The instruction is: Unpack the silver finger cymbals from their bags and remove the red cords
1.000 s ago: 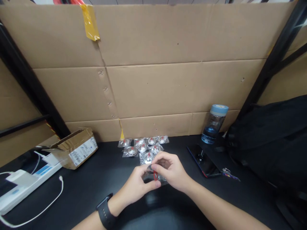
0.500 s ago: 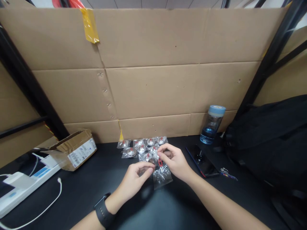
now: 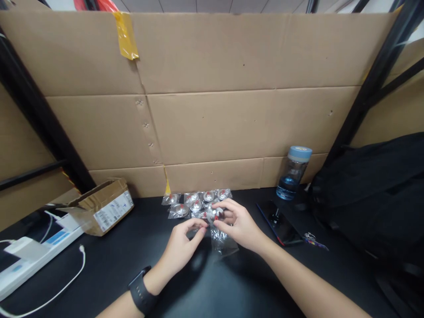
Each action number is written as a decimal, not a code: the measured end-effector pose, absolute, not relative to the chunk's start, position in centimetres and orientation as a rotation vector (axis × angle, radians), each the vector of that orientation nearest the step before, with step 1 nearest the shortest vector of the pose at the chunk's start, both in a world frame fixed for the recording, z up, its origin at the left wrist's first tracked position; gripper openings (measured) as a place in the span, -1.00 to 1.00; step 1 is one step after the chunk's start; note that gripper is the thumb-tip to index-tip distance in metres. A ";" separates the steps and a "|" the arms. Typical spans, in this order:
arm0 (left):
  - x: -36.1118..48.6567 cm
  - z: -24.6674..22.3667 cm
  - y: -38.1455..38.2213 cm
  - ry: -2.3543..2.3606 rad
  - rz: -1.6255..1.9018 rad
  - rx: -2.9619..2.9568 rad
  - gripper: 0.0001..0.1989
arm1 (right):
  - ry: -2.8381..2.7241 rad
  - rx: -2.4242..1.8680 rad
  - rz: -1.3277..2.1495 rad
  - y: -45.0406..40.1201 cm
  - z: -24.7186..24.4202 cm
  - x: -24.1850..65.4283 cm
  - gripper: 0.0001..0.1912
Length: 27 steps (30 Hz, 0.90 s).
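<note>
Between the thumb and fingers of my right hand (image 3: 236, 223) is a round, shiny silver disc (image 3: 216, 214) with a red part on it. My left hand (image 3: 187, 238) is just to its left, its fingertips drawn together close to the disc; whatever they pinch is too small to make out. Under the hands lies a clear plastic bag (image 3: 225, 245), crinkled on the black table. Beyond the fingers, several similar silver discs with red parts (image 3: 196, 204) lie in clear bags, some partly hidden by my hands.
An open cardboard box (image 3: 109, 207) and a white power strip (image 3: 49, 247) with cables stand at left. To the right are a dark phone (image 3: 288, 229) with a small black object on it, a blue-lidded bottle (image 3: 293, 172) and a black backpack (image 3: 374, 198). A cardboard wall (image 3: 212, 128) closes the back.
The silver disc has turned to show its shiny side in my right hand, and the dangling red loop no longer hangs below it. My left hand has shifted slightly left.
</note>
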<state>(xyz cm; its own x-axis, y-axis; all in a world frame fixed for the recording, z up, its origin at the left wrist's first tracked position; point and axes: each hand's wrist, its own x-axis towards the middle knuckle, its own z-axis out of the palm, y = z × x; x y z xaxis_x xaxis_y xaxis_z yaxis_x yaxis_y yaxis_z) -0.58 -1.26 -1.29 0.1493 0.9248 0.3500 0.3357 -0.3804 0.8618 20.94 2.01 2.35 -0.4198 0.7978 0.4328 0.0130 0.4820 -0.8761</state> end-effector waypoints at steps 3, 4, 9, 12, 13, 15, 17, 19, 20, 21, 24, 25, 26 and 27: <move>-0.4 -1.1 -1.5 1.190 1.244 1.817 -0.85 | -1.840 -0.687 1.013 2.1 2.2 21.0 -0.64; -0.3 -0.9 -1.6 1.184 1.248 1.823 -0.85 | -1.867 -0.693 0.993 2.0 2.1 21.0 -0.64; -0.1 -0.7 -1.9 1.169 1.222 1.854 -0.80 | -2.028 -0.715 0.796 1.8 2.2 20.8 -0.66; -0.1 -0.5 -2.0 1.160 1.194 1.884 -0.82 | -2.035 -0.672 0.725 1.5 2.5 20.7 -0.74; -0.2 -0.5 -2.1 1.160 1.177 1.904 -0.85 | -2.017 -0.656 0.710 1.5 2.6 20.7 -0.79; -0.2 -0.2 -2.1 1.170 1.136 1.958 -0.86 | -1.973 -0.626 0.680 1.3 2.8 20.7 -0.85; -0.1 0.0 -2.3 1.169 1.094 2.013 -0.81 | -1.938 -0.604 0.655 1.1 3.0 20.6 -0.87; 0.1 0.2 -2.4 1.137 1.057 2.039 -0.77 | -1.920 -0.589 0.637 0.9 3.0 20.5 -0.85; 0.2 0.3 -2.5 1.113 1.030 2.043 -0.76 | -1.916 -0.583 0.626 0.8 3.0 20.5 -0.84; 0.3 0.3 -2.6 1.092 1.002 2.039 -0.75 | -1.917 -0.577 0.615 0.7 2.8 20.4 -0.83; 0.4 0.1 -2.8 1.060 0.949 1.989 -0.72 | -1.955 -0.551 0.593 0.5 2.2 20.1 -0.80; 0.4 0.0 -2.8 1.054 0.944 1.965 -0.70 | -1.977 -0.542 0.588 0.5 2.1 20.0 -0.78; 0.3 -0.1 -2.9 1.043 0.941 1.940 -0.68 | -1.996 -0.535 0.584 0.4 2.0 19.9 -0.77; 0.3 -0.2 -2.9 1.027 0.940 1.913 -0.65 | -2.010 -0.533 0.577 0.4 1.9 19.9 -0.75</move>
<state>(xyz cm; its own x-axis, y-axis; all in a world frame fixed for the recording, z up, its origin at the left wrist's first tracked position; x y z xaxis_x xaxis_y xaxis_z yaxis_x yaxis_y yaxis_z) 0.26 -2.91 -0.16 0.4067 0.8796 0.2467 0.3235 -0.3912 0.8616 19.93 0.38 1.91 -0.4596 0.5800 0.6726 0.1348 0.7941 -0.5927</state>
